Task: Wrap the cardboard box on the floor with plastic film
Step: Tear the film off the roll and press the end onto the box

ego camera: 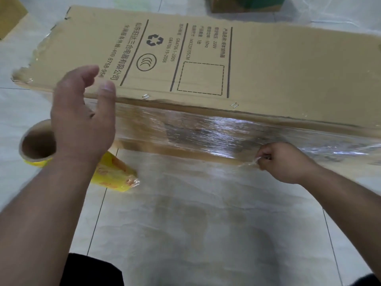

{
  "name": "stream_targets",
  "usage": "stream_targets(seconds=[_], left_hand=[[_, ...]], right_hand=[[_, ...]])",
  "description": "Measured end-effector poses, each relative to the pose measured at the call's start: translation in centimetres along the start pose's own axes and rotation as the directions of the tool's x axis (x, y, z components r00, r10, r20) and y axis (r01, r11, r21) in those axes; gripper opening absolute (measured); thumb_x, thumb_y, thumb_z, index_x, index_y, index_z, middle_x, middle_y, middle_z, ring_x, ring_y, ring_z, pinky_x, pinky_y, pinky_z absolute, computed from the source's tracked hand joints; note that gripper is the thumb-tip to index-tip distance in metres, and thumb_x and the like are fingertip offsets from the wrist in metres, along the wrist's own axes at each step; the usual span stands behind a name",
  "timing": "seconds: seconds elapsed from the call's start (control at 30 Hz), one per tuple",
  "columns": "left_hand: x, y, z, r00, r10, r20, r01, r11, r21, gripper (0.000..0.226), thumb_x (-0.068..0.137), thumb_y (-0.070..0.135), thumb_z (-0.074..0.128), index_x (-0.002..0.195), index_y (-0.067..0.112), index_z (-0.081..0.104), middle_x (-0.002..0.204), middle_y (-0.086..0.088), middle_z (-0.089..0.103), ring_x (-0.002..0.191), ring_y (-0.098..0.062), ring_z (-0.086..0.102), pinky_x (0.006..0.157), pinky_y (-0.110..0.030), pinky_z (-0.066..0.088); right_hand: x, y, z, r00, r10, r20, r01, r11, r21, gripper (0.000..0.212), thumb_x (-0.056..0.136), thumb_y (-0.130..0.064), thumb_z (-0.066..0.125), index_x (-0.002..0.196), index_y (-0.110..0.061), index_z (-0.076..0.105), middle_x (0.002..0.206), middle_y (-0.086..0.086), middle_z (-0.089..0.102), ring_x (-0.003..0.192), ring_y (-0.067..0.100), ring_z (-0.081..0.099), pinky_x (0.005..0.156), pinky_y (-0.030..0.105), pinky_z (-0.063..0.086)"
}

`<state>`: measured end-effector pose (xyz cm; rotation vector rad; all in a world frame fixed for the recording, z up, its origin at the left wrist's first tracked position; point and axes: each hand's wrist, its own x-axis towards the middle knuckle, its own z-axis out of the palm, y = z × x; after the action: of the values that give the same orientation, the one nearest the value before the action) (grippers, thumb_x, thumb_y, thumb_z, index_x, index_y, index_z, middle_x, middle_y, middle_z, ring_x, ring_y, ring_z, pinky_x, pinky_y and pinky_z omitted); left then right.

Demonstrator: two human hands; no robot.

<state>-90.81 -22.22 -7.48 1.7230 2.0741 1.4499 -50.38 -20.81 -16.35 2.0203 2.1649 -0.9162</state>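
Right hand [286,162] low at the near side of the cardboard box [185,65], fingers curled, pinching a twisted end of plastic film [216,129] against the box's bottom edge. Left hand [82,118] hovers over the box's left near corner, fingers spread wide and relaxed, holding nothing; it's motion-blurred, so can't tell whether the fingertips touch the cardboard.

Box is long and flat-ish, lying on the tiled floor [206,223], running left to right across the view. Top face is bare brown cardboard with dark print: recycling symbol, round mark, text lines, a dashed square. Left end is ragged and torn, with bits of film clinging to it. Two staples show along the near top edge. Closed as far as visible; contents not seen.

Film covers the near side face in shiny, wrinkled layers, from about the left hand across to the right edge of the view. A sheet of it also seems to lie on the floor in front of the box.

Film roll [115,172] lies on the floor under the left hand, yellow wrapper, open cardboard core facing left, just beside the box's left near corner.

Another cardboard box [245,5] at the top edge, well apart. Piece of brown cardboard [10,15] top left.
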Motion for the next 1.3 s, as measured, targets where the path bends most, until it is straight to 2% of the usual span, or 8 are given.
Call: stream_targets(seconds=[0.13, 0.33, 0.43, 0.57, 0.67, 0.93, 1.13, 1.3], left_hand=[[-4.5, 5.6, 7.9, 0.927, 0.13, 0.352, -0.05, 0.973, -0.227, 0.03, 0.098, 0.031, 0.068, 0.124, 0.017, 0.066, 0.112, 0.006, 0.069, 0.091, 0.0, 0.066, 0.086, -0.025, 0.056], [-11.5, 9.4, 18.5, 0.459, 0.045, 0.887, 0.229, 0.959, -0.167, 0.066, 0.093, -0.002, 0.062, 0.152, 0.023, 0.049, 0.122, 0.007, 0.059, 0.082, -0.016, 0.068, 0.062, -0.013, 0.046], [-15.2, 8.2, 22.4, 0.409, 0.202, 0.89, -0.061, 0.979, -0.194, 0.044, 0.087, -0.005, 0.061, 0.122, 0.021, 0.067, 0.101, 0.007, 0.065, 0.082, -0.016, 0.061, 0.067, -0.024, 0.048], [-18.9, 7.7, 25.3, 0.432, 0.006, 0.902, 0.338, 0.926, -0.168, 0.066, 0.107, 0.005, 0.035, 0.05, 0.014, 0.067, 0.057, 0.001, 0.062, 0.063, -0.017, 0.057, 0.052, -0.017, 0.044], [-21.6, 3.8, 26.5, 0.436, 0.007, 0.9, -0.067, 0.997, 0.025, 0.038, 0.103, 0.015, 0.058, 0.066, 0.022, 0.062, 0.078, -0.006, 0.072, 0.079, -0.028, 0.064, 0.065, -0.027, 0.043], [-23.5, -1.8, 27.8, 0.515, -0.129, 0.847, 0.227, 0.974, 0.01, 0.018, 0.1, 0.027, 0.068, 0.086, 0.019, 0.076, 0.082, 0.003, 0.075, 0.082, -0.019, 0.07, 0.08, -0.034, 0.055], [-24.1, -2.3, 28.0, 0.567, -0.038, 0.823, 0.1, 0.995, -0.023, 0.034, 0.1, 0.031, 0.068, 0.069, 0.033, 0.057, 0.064, 0.015, 0.058, 0.067, -0.008, 0.055, 0.066, -0.018, 0.039], [-25.0, -1.9, 27.1, 0.573, -0.013, 0.819, 0.064, 0.998, -0.029, 0.021, 0.101, 0.032, 0.067, 0.085, 0.02, 0.072, 0.076, 0.005, 0.069, 0.074, -0.015, 0.064, 0.073, -0.032, 0.049]], right_hand=[[-0.3, -0.6, -0.5, 1.0, 0.002, -0.026, -0.003, 1.0, -0.02, 0.019, 0.102, -0.019, 0.065, 0.087, -0.017, 0.076, 0.088, 0.005, 0.077, 0.084, 0.027, 0.068, 0.076, 0.034, 0.053], [-1.6, -1.6, -0.1, 0.999, 0.011, -0.05, -0.014, 0.999, -0.044, 0.017, 0.097, -0.015, 0.061, 0.094, -0.011, 0.077, 0.089, 0.011, 0.077, 0.086, 0.033, 0.068, 0.078, 0.04, 0.058], [-2.4, -2.2, 0.6, 0.994, 0.01, -0.106, -0.011, 1.0, -0.007, 0.017, 0.097, -0.017, 0.061, 0.086, -0.019, 0.074, 0.081, 0.004, 0.073, 0.079, 0.028, 0.065, 0.072, 0.036, 0.055], [-3.9, -2.9, 1.7, 0.999, -0.022, -0.047, 0.018, 0.996, -0.089, 0.023, 0.102, -0.023, 0.058, 0.097, -0.015, 0.079, 0.102, 0.008, 0.076, 0.098, 0.029, 0.067, 0.08, 0.035, 0.052], [-3.2, -1.9, 0.3, 0.984, -0.151, 0.1, 0.178, 0.908, -0.379, 0.017, 0.102, -0.022, 0.058, 0.109, -0.016, 0.072, 0.112, 0.009, 0.073, 0.105, 0.033, 0.07, 0.085, 0.04, 0.059], [-3.4, 5.2, 0.2, 0.921, -0.323, -0.219, 0.241, 0.912, -0.332, 0.027, 0.101, -0.031, 0.062, 0.126, -0.022, 0.069, 0.119, 0.001, 0.071, 0.1, 0.026, 0.071, 0.078, 0.032, 0.053], [-4.0, 12.1, -0.1, 0.809, -0.481, -0.339, 0.219, 0.78, -0.586, 0.032, 0.096, -0.021, 0.057, 0.117, -0.006, 0.076, 0.109, 0.013, 0.076, 0.097, 0.038, 0.069, 0.085, 0.043, 0.058], [-2.0, 8.8, -0.9, 0.994, 0.026, -0.102, -0.086, 0.764, -0.639, 0.041, 0.111, -0.043, 0.038, 0.113, -0.016, 0.068, 0.116, 0.01, 0.071, 0.108, 0.036, 0.068, 0.079, 0.036, 0.048]])
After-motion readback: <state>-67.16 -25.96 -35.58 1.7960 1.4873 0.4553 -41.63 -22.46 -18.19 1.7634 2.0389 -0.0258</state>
